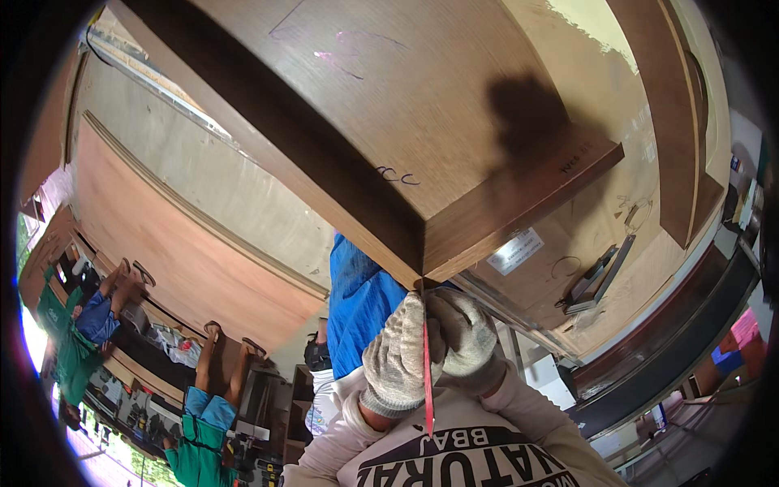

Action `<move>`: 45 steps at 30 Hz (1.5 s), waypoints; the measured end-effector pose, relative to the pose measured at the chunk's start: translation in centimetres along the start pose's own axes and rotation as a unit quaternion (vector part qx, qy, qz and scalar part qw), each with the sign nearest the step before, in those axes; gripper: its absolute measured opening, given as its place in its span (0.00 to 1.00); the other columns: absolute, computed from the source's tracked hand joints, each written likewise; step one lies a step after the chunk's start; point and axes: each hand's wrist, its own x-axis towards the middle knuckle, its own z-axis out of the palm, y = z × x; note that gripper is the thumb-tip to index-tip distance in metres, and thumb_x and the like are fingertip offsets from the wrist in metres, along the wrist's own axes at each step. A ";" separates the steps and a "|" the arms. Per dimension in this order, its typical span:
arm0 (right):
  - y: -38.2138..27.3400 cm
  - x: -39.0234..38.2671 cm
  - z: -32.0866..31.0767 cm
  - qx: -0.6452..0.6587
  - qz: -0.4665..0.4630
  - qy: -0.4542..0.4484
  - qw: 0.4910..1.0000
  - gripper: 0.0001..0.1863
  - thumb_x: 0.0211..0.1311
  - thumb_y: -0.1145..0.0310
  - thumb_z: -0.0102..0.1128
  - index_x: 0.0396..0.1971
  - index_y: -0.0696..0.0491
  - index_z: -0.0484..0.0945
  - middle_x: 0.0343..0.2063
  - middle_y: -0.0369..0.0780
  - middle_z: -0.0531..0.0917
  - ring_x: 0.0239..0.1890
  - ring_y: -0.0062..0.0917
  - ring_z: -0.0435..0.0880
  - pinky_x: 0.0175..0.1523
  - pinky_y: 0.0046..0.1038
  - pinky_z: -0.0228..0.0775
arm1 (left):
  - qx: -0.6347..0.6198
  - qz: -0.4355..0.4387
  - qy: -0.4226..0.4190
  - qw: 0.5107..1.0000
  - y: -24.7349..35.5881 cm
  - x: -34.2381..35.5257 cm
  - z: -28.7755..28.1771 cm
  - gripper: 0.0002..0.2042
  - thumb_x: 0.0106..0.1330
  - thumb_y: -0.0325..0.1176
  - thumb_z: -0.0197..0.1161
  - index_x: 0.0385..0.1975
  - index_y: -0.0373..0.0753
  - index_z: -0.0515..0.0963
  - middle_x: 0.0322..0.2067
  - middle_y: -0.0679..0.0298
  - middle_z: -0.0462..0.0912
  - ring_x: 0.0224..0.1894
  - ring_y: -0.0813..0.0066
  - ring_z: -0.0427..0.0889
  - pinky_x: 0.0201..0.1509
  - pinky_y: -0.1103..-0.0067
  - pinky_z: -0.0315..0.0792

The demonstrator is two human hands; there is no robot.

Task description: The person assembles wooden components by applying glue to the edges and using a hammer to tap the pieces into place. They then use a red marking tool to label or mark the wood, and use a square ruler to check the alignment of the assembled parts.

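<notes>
The left hand [396,357] and right hand [469,333] sit together at the frame's [503,201] near corner, the red strip [428,369] between them; which grip pinches it, I cannot tell. Best keep it straight, pressed lightly to the corner.

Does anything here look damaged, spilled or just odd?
I see no spill. Purple scribbles across the brown wooden panel look untidy against its plain grain. At the picture's upper right, a pale patch has a ragged edge, unlike the clean-edged boards nearby; whether that's damage, I can't tell.
</notes>
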 end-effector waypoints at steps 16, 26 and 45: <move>-1.3 1.5 -2.0 -0.022 0.007 -0.036 0.999 0.19 0.55 0.69 0.69 0.48 0.55 0.82 0.43 0.41 0.84 0.42 0.36 0.86 0.47 0.34 0.80 | 0.110 0.033 -0.012 0.993 0.6 1.2 -0.6 0.22 0.62 0.26 0.65 0.56 0.25 0.75 0.35 0.54 0.85 0.33 0.61 0.87 0.31 0.73 0.81; -0.2 -1.1 -3.9 0.028 0.119 -0.055 0.991 0.18 0.55 0.79 0.66 0.49 0.59 0.81 0.44 0.45 0.85 0.42 0.38 0.86 0.46 0.34 0.80 | 0.120 0.023 0.020 0.992 0.8 0.9 0.1 0.25 0.58 0.22 0.65 0.58 0.26 0.74 0.33 0.55 0.84 0.28 0.61 0.85 0.29 0.71 0.78; -10.8 -1.0 -8.8 0.013 0.029 -0.044 0.999 0.22 0.65 0.77 0.61 0.57 0.71 0.73 0.49 0.59 0.83 0.46 0.47 0.87 0.50 0.38 0.81 | 0.086 -0.054 0.006 0.995 1.3 0.9 -0.1 0.18 0.64 0.30 0.58 0.50 0.28 0.75 0.29 0.58 0.80 0.30 0.61 0.85 0.30 0.69 0.80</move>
